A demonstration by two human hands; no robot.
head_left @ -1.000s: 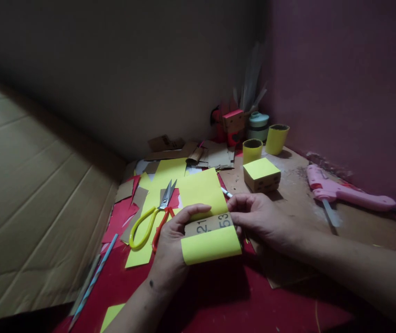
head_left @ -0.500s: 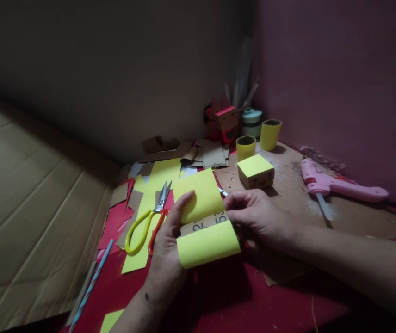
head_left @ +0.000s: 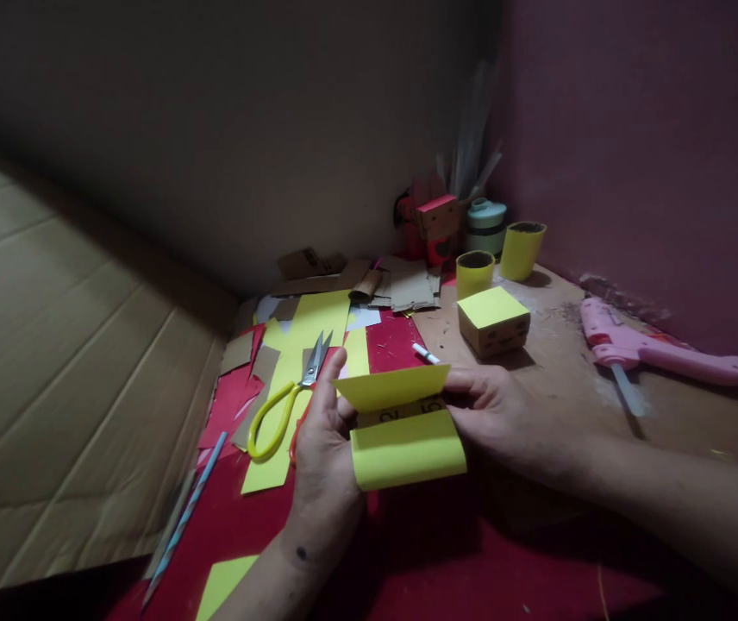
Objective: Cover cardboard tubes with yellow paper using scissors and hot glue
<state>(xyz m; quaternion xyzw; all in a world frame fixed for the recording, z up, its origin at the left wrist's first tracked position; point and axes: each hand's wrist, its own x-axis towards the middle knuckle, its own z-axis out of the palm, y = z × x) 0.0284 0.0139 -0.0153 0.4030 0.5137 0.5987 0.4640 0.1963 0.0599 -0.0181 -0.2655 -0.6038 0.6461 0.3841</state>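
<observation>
Between my hands is a brown cardboard tube (head_left: 409, 413) with printed digits, partly wrapped in yellow paper (head_left: 409, 453). The paper's loose flap stands up at the far side, leaving a strip of cardboard bare. My left hand (head_left: 328, 453) cradles the tube's left end, thumb raised beside the flap and the other fingers mostly hidden beneath. At the other end, my right hand (head_left: 504, 418) grips the tube and the paper's edge with bent fingers. Scissors (head_left: 291, 401) with one yellow and one red handle lie just beyond my left hand, blades apart.
A yellow-topped cardboard box (head_left: 494, 323) and two yellow-covered tubes (head_left: 474, 276) stand at the back right. A pink glue gun (head_left: 659, 349) lies along the right wall. Paper scraps (head_left: 230, 401) and a striped pencil (head_left: 188, 517) lie left, near a large cardboard panel (head_left: 65, 388).
The yellow flap, earlier lying back under my left thumb, now stands upright and appears narrower. My left thumb has come off it. The whole view has shifted slightly.
</observation>
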